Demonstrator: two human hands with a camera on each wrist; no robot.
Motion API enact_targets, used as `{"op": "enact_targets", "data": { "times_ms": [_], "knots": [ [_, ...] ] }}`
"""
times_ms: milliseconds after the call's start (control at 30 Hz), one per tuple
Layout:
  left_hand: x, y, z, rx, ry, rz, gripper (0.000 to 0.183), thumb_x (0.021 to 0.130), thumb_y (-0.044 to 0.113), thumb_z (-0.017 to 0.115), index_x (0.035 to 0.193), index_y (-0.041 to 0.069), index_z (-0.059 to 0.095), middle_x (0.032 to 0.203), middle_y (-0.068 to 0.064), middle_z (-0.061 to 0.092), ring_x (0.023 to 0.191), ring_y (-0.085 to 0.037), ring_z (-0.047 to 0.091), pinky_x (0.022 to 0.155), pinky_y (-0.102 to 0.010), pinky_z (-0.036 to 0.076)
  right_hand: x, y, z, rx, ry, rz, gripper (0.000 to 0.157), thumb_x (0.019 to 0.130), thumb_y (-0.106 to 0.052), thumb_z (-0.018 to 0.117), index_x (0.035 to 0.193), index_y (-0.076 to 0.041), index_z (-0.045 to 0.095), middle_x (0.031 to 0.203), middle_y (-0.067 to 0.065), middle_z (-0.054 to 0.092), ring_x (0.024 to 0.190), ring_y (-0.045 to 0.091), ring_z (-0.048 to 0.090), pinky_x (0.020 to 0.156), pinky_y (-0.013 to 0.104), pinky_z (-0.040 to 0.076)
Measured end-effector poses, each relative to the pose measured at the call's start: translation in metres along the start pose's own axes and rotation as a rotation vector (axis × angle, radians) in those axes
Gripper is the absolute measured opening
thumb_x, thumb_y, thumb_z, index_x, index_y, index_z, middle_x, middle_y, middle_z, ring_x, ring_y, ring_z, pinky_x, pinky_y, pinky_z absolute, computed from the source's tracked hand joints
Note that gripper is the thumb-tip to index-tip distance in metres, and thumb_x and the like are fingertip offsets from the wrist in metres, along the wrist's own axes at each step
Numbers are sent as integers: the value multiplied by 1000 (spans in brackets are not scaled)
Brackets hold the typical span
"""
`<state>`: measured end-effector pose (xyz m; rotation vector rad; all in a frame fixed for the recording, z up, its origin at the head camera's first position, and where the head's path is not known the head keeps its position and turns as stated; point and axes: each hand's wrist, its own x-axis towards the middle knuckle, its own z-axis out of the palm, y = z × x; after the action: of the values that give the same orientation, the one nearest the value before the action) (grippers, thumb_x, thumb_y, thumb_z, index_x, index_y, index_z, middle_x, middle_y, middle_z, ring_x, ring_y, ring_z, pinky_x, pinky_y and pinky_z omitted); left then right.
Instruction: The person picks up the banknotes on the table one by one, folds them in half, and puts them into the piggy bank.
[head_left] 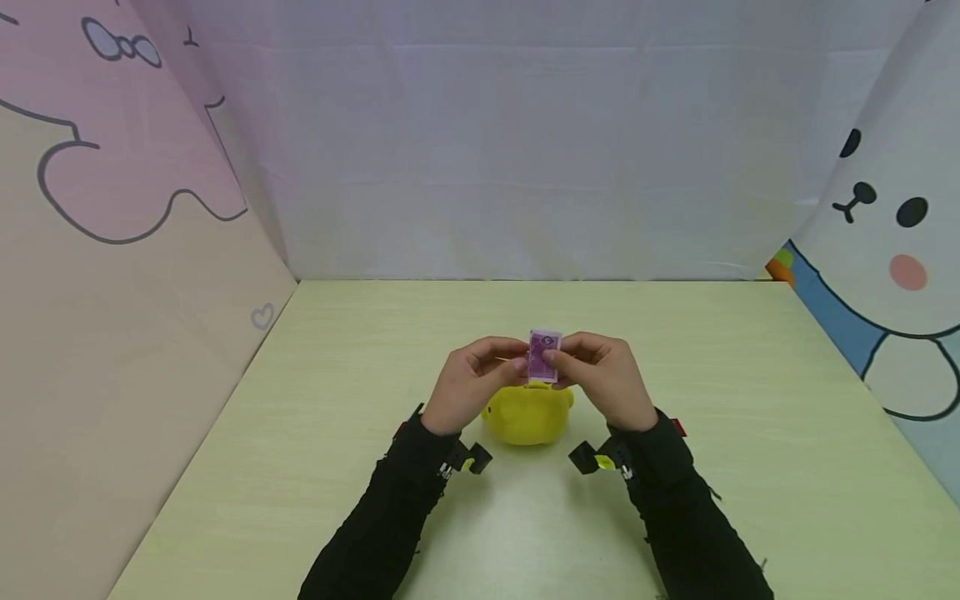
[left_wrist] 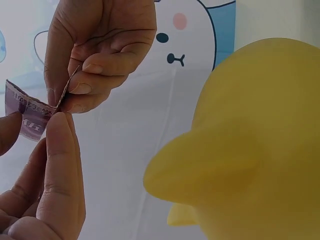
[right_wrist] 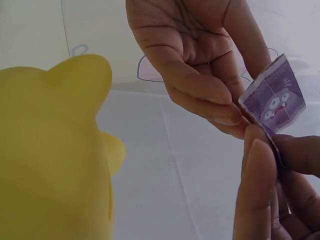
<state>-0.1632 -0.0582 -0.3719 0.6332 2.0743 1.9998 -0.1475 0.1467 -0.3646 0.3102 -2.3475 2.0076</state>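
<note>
A small purple play banknote (head_left: 543,354) with a crease down it stands upright between both hands. My left hand (head_left: 480,379) pinches its left edge between thumb and fingertips. From the other side my right hand (head_left: 603,379) holds it, thumb flat across its face. In the right wrist view the banknote (right_wrist: 277,97) shows a cartoon face with big eyes; in the left wrist view the folded banknote (left_wrist: 32,110) bears printed characters. Right below the hands sits a rounded yellow animal figure (head_left: 528,417), whose top is partly hidden by fingers and note. Its ear-like bump (left_wrist: 195,170) fills much of the left wrist view.
The pale yellow-green table (head_left: 375,500) reaches back to a white cloth backdrop (head_left: 525,167). Printed cartoon panels stand along both sides, a pink and beige one (head_left: 135,275) at left and a white bear (head_left: 885,250) at right. Dark sleeves carry small wrist cameras.
</note>
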Motion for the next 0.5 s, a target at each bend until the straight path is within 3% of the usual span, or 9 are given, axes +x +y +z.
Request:
{"op": "enact_targets", "data": {
  "times_ms": [200,500],
  "knots": [
    [0,0,3,-27,-5,-18,29,96,8,61,123,-2,62,120,-22,64,92,-16,71,87,-34,59,0,1,1,-3,-2,-12,22,94,-10,66,101,10,68,91,8,69,68,13,67,67,27,60],
    [0,-1,5,-47,-17,-19,26,96,6,60,120,-5,62,118,-23,64,89,-10,70,85,-32,59,0,2,3,22,-17,-21,20,94,-8,65,101,11,68,85,-4,69,66,12,67,67,26,60]
  ]
}}
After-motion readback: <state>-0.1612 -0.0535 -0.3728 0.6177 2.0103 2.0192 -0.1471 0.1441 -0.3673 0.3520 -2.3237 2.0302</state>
